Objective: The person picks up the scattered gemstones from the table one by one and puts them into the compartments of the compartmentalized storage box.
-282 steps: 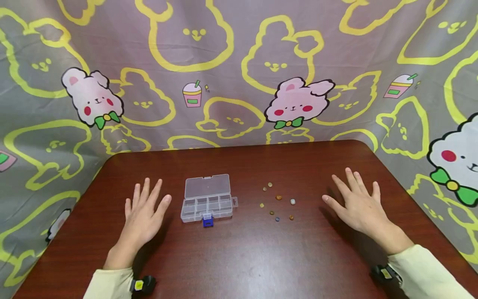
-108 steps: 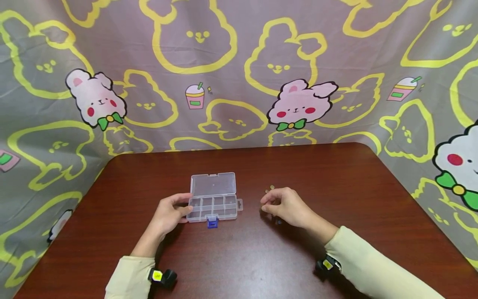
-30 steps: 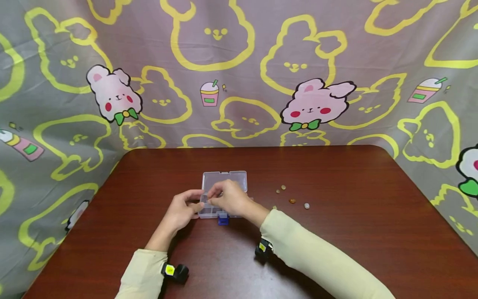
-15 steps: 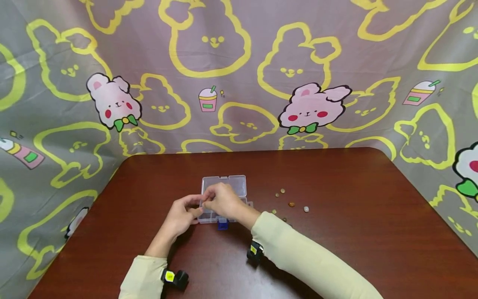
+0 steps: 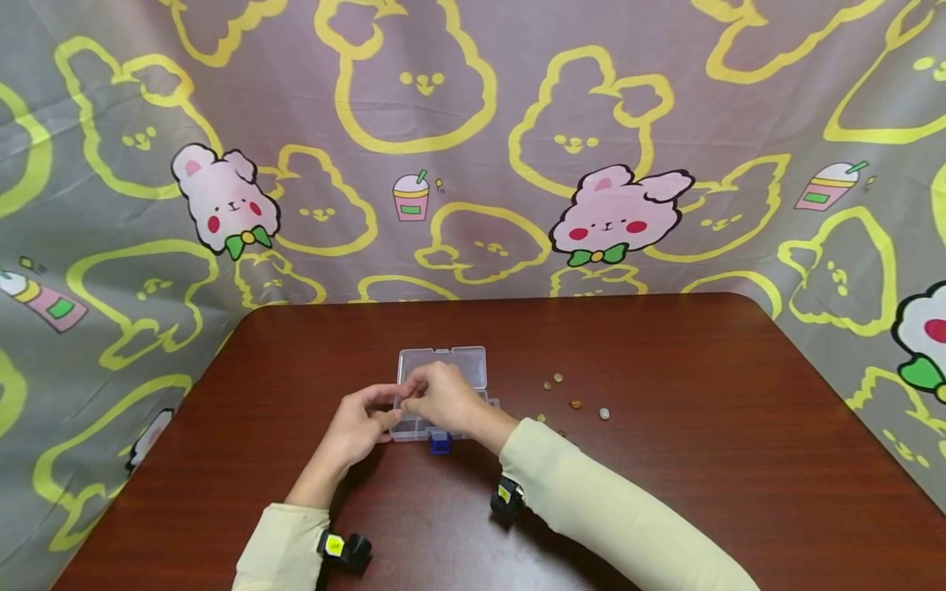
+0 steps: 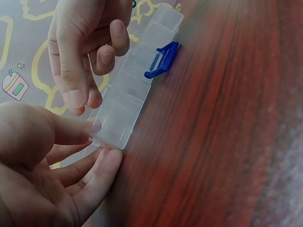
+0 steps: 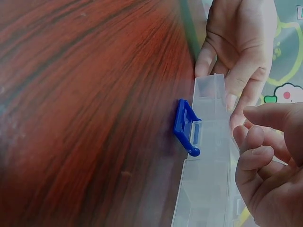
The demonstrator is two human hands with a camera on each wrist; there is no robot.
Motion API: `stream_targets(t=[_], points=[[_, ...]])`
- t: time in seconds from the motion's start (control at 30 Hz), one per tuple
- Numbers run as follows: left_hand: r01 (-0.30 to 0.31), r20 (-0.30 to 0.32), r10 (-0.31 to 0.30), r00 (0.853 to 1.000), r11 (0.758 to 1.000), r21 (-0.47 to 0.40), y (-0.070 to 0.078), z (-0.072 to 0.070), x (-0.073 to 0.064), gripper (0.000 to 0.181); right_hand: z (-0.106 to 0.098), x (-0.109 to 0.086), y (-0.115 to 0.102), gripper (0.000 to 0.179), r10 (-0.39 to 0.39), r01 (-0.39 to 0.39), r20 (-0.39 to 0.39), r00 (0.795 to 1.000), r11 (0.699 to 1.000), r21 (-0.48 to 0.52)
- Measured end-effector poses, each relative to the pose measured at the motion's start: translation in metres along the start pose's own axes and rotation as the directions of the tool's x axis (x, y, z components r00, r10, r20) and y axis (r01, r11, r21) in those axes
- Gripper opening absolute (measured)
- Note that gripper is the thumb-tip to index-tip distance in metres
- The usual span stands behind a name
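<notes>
A clear plastic compartment box (image 5: 411, 432) stands on the table, its lid (image 5: 467, 363) raised at the back and its blue latch (image 5: 440, 445) hanging at the front. My left hand (image 5: 357, 427) grips the box's left end, thumb on the end wall and fingers curled about it, as the left wrist view shows. Over the left compartments hovers my right hand (image 5: 443, 398), with thumb and fingers drawn together; whether a small stone sits between the fingertips is hidden. In the right wrist view, its fingers (image 7: 255, 156) curl beside the box.
Right of the box lie several small stones, among them an orange stone (image 5: 576, 405), a white stone (image 5: 604, 414) and a yellowish stone (image 5: 541, 418). My right sleeve (image 5: 591, 484) covers part of that area. A patterned cloth (image 5: 473, 164) hangs behind the brown table (image 5: 665, 345).
Earlier both hands lay apart; the left then took hold of the box and the right reached among the stones, then moved over the box. Over the last half second, both hands barely move.
</notes>
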State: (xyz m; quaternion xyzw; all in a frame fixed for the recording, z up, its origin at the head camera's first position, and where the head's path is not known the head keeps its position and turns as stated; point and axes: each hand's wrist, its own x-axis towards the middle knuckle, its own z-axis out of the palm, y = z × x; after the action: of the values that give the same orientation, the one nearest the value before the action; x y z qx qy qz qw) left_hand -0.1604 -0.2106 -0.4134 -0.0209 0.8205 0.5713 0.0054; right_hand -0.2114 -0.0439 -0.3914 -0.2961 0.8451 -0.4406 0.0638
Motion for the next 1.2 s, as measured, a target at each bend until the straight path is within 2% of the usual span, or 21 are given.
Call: stream_targets(t=[0.2,0.43,0.8,1.03,1.2], points=[[0.01,0.01,-0.01,1.0,1.0,0.009,-0.001,0.0,0.0,0.036,-0.004,-0.004,0.003,0.005,-0.003,0.003,-0.011,1.0,1.0,0.004],[0.038,0.005,-0.038,0.999,0.999,0.006,-0.001,0.0,0.0,0.037,-0.018,-0.017,0.011,0.005,-0.034,0.034,-0.013,0.999,0.999,-0.03],[0.045,0.008,-0.045,0.999,0.999,0.002,-0.001,0.0,0.001,0.038,-0.049,-0.049,0.034,0.005,-0.057,0.052,-0.074,0.996,0.996,-0.071],[0.048,0.013,-0.048,0.999,0.999,0.012,-0.003,0.0,0.0,0.038,-0.067,-0.072,0.046,0.006,-0.021,0.017,-0.103,0.994,0.999,-0.039],[0.045,0.014,-0.045,0.999,0.999,0.022,-0.003,0.001,0.001,0.038,-0.077,-0.086,0.056,0.006,-0.023,0.018,-0.102,0.995,0.999,-0.049]])
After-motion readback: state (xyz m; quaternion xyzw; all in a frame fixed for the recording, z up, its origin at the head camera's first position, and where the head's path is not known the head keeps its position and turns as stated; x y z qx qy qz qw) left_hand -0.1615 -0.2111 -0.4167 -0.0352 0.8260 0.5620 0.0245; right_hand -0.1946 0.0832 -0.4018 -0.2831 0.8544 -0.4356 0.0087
